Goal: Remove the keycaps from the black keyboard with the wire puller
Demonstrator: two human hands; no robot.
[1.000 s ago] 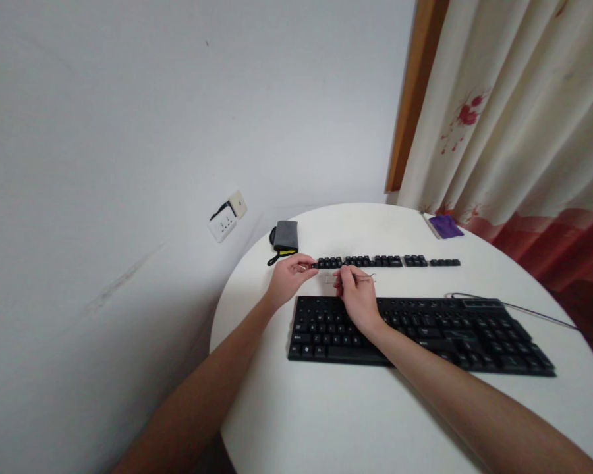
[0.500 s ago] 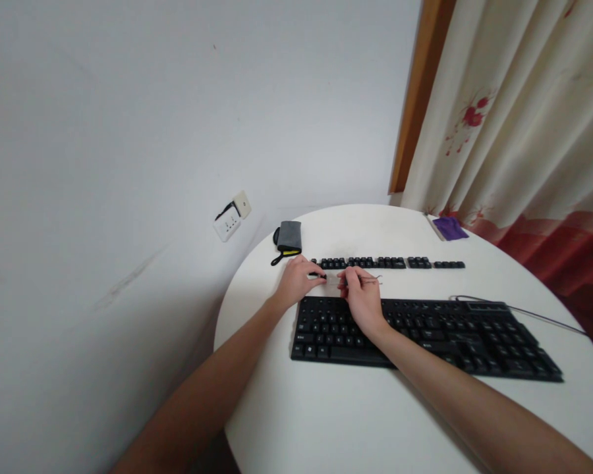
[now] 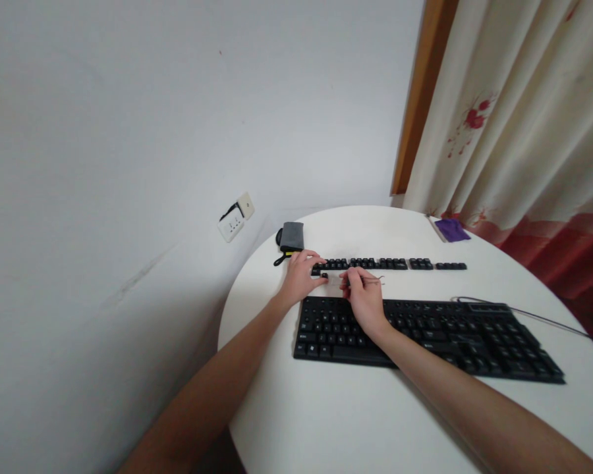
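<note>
A small black keycap (image 3: 325, 275) lies on the table, with the parted thumb and fingers of my left hand (image 3: 298, 280) around it. My left hand looks open, its fingertips beside the left end of a row of loose black keycaps (image 3: 363, 263). In the closed fingers of my right hand (image 3: 363, 295) is a thin wire keycap puller (image 3: 375, 280), its wire ends sticking out to the right. The right wrist is above a black keyboard (image 3: 346, 339) whose upper middle is partly hidden by that hand and forearm.
Behind my left hand a grey pouch (image 3: 292, 236) with a black loop sits near the wall. A purple cloth (image 3: 452, 230) lies at the far right edge of the round white table (image 3: 301, 408). The keyboard's cable (image 3: 543, 318) runs off to the right.
My left thumb and fingers have spread apart and let go of the small keycap, which now shows on the table between them. My right hand has hardly moved.
</note>
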